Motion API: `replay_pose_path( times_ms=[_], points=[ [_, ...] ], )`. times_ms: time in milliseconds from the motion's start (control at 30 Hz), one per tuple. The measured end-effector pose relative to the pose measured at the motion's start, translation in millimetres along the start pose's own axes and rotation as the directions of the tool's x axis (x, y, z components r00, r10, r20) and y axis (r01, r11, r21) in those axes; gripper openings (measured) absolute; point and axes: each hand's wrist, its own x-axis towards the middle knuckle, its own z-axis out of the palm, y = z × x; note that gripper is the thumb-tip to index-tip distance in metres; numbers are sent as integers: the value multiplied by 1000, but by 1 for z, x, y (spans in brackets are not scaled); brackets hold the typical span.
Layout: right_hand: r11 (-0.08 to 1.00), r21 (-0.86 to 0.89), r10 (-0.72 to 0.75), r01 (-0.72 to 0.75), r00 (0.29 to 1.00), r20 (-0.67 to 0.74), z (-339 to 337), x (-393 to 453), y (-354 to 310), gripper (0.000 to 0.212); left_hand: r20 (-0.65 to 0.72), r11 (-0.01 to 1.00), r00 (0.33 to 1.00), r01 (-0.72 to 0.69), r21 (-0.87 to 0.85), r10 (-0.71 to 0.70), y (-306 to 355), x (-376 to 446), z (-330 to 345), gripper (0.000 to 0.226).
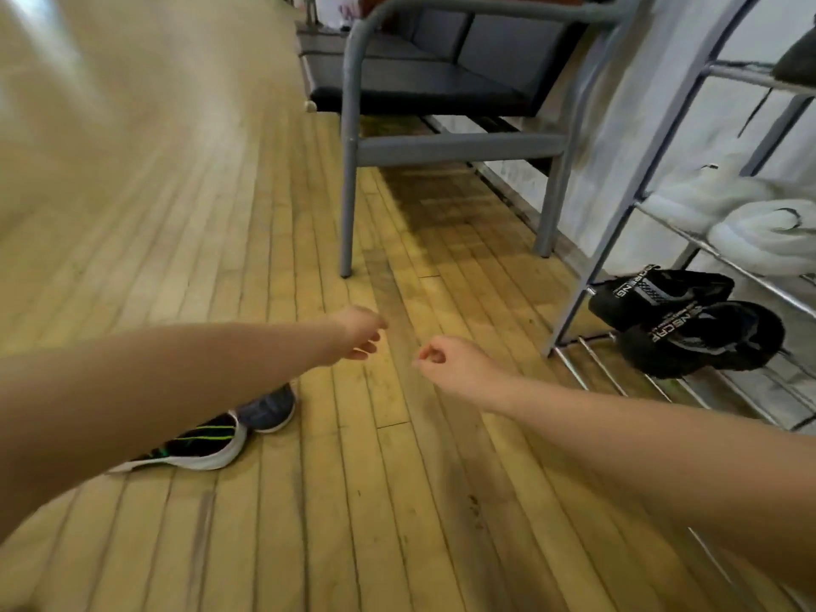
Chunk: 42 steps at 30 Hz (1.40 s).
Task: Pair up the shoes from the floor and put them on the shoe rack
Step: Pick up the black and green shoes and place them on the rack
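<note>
Both my hands hover over bare wooden floor and hold nothing. My left hand (362, 333) has loosely bent fingers. My right hand (446, 362) has its fingers curled in. Under my left forearm lie a black shoe with green stripes and a white sole (207, 443) and a dark blue shoe (269, 410), both partly hidden by the arm. The metal shoe rack (618, 240) stands at the right. On its bottom shelf sits a pair of black sandals (689, 320). A pair of white shoes (742, 223) sits on the shelf above.
A grey metal-framed bench with dark cushions (441, 143) stands behind my hands, beside the rack. A dark shoe (797, 64) shows at the top right edge, on an upper shelf. Wooden floor (154, 214) stretches to the left.
</note>
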Motion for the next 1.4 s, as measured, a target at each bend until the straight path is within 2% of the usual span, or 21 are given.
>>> replay_pose_path(
  times_ms=[100, 167, 333, 433, 533, 600, 700, 767, 867, 933, 1033, 1133, 1167, 1200, 1233, 1267, 1300, 1333, 1400],
  points=[
    [999, -38, -25, 29, 993, 119, 38, 16, -31, 21, -24, 999, 999, 41, -8, -41, -35, -1, -53, 27],
    [998, -53, -35, 45, 984, 173, 60, 28, -47, 22, -88, 996, 993, 76, -50, -81, -62, -3, -86, 21],
    [988, -126, -57, 89, 970, 236, 116, 50, -82, 25, -244, 965, 940, 202, -169, -240, -149, 0, -145, 12],
    [986, -139, -51, 89, 966, 255, 142, 60, -95, 24, -280, 957, 917, 252, -143, -283, -197, -3, -159, 17],
    [985, -156, -30, 70, 969, 246, 166, 74, -104, 26, -310, 973, 924, 230, -17, -224, -233, -7, -167, 24],
    [959, -264, -39, 106, 968, 246, 181, 83, -106, 38, -293, 981, 938, 194, 4, -184, -246, -9, -170, 30],
    [825, -521, -76, 219, 956, 282, 211, 94, -97, 75, -297, 987, 945, 157, 44, -137, -255, -11, -174, 33],
    [813, -554, -24, 181, 960, 278, 233, 97, -91, 95, -295, 987, 948, 148, 62, -124, -257, -12, -177, 35],
    [802, -583, -7, 131, 977, 211, 259, 101, -82, 103, -280, 987, 952, 147, 65, -123, -263, -12, -179, 36],
    [856, -507, -46, 100, 992, 118, 266, 106, -78, 97, -272, 986, 954, 152, 66, -128, -267, -10, -179, 36],
    [952, -289, -105, 102, 994, 5, 264, 108, -73, 86, -298, 989, 949, 132, 67, -106, -272, -4, -175, 34],
    [998, 62, -30, 32, 999, -36, 256, 100, -64, 65, -346, 992, 937, 88, 89, -52, -272, 0, -168, 35],
    [967, 252, 37, -29, 999, -25, 254, 97, -62, 52, -361, 991, 932, 76, 108, -32, -273, 2, -168, 35],
    [872, 476, 124, -112, 992, 6, 251, 93, -60, 37, -369, 989, 930, 63, 137, -8, -274, 4, -167, 36],
    [720, 661, 225, -211, 972, 66, 247, 91, -58, 25, -370, 984, 929, 55, 170, 12, -275, 5, -167, 37],
    [581, 760, 305, -292, 943, 129, 245, 91, -54, 24, -361, 977, 932, 55, 204, 23, -277, 7, -167, 38],
    [523, 775, 372, -354, 913, 166, 244, 92, -47, 28, -345, 971, 938, 58, 234, 27, -278, 9, -166, 40],
    [516, 755, 429, -404, 885, 181, 243, 92, -39, 30, -332, 965, 943, 65, 253, 24, -279, 11, -164, 41],
    [647, 624, 481, -438, 870, 111, 244, 91, -17, 34, -323, 962, 946, 82, 261, 7, -277, 14, -159, 42]
  ],
)
